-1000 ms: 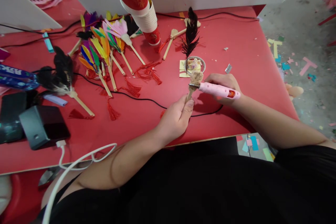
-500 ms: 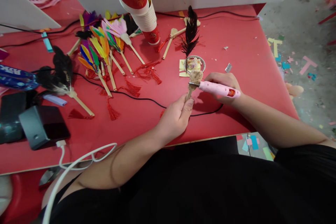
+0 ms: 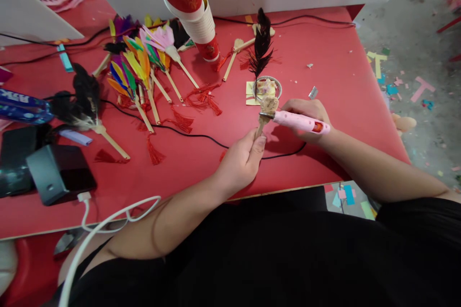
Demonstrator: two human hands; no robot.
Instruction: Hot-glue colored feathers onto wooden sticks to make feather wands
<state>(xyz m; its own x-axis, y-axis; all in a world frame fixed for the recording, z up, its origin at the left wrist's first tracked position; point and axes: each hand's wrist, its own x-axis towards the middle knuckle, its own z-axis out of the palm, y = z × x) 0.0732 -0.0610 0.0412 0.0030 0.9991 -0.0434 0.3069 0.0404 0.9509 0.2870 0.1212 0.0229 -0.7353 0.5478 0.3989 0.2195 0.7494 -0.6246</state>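
Note:
My left hand (image 3: 242, 157) is closed round the lower part of a wooden stick (image 3: 269, 104), whose broad, rough tan head points away from me. In my right hand (image 3: 308, 111) is a pink hot glue gun (image 3: 298, 121), lying sideways. Its metal nozzle is at the neck of the stick, just below the head; whether they touch I cannot tell. Beyond the head, a black feather (image 3: 262, 41) reaches over some pale yellow paper (image 3: 249, 88) and a small round dish (image 3: 280, 87). The fingers of my right hand are partly hidden behind the glue gun.
Feathered sticks with red tassels (image 3: 146, 74) lie to the left, near stacked red-and-white paper cups (image 3: 200, 24). A black cable (image 3: 194, 135) crosses the red table (image 3: 324, 57). A small metal blade (image 3: 313, 92) lies right of the dish; a dark box (image 3: 59, 172) stands at left.

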